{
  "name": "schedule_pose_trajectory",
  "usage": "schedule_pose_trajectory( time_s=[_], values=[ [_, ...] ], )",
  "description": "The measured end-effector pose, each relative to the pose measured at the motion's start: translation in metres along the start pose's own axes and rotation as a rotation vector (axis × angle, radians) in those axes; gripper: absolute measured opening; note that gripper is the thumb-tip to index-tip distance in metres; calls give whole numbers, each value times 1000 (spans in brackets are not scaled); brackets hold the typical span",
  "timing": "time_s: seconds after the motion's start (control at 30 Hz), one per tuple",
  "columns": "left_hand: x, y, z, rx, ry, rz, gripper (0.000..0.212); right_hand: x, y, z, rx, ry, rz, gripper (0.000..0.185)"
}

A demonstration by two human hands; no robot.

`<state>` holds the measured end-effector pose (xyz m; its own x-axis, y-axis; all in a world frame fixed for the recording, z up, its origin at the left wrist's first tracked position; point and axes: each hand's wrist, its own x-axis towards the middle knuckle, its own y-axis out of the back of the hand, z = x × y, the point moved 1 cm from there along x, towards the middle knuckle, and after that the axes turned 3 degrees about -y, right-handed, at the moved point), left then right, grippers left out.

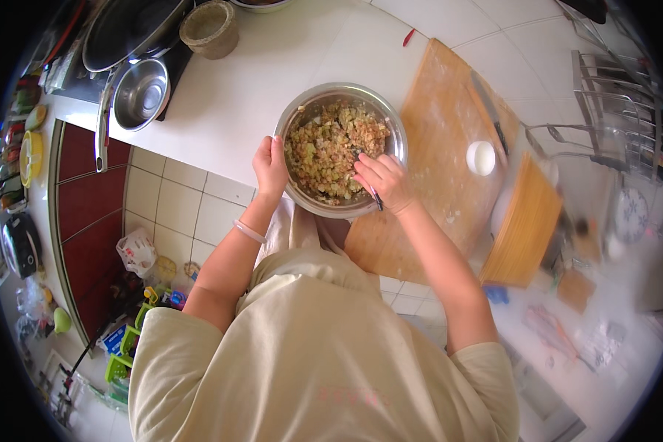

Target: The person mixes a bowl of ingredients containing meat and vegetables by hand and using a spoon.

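A stainless steel mixing bowl (pixel 345 212) stands at the counter's front edge, partly beside the wooden board. Inside it lies a chopped filling (pixel 331 143), pale green bits mixed with pinkish mince-like clumps. My left hand (pixel 269 166) grips the bowl's left rim, thumb up along the outside. Over the right part of the bowl, my right hand (pixel 384 179) holds a slim dark utensil (pixel 376 200), its lower end down in the filling. Whether this is one stick, a pair of chopsticks or a spoon handle cannot be told, since my fingers cover most of it.
To the right, a floured wooden board (pixel 442 110) bears a kitchen knife (pixel 489 110) and a small white cup or lid (pixel 480 158). A slatted wooden block (pixel 522 226) stands beyond. At left are a steel pan (pixel 141 94), a black wok (pixel 132 27) and a stone mortar (pixel 210 30).
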<state>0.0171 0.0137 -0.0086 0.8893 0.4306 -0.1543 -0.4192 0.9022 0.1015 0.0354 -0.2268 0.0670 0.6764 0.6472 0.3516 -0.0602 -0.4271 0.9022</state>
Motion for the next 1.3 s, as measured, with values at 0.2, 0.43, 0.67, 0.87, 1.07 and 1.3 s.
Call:
schedule_pose_trajectory(
  time_s=[0.2,0.43,0.67,0.87,1.07,1.3],
  values=[
    [0,-2,-5,-118,17,1,36,-44,31,-9,5,-36,-111,34],
    [-2,1,6,-43,27,-1,36,-47,92,-35,173,-116,-119,30],
    [1,0,-1,-31,17,-15,36,24,49,-19,804,-948,342,11],
    [1,0,-1,-25,-12,18,37,-4,32,9,570,-1049,278,8],
    [1,2,-14,-42,-5,25,36,5,16,-43,717,-991,226,8],
    [-1,3,3,46,18,19,37,45,83,-41,637,-682,-171,8]
  ],
)
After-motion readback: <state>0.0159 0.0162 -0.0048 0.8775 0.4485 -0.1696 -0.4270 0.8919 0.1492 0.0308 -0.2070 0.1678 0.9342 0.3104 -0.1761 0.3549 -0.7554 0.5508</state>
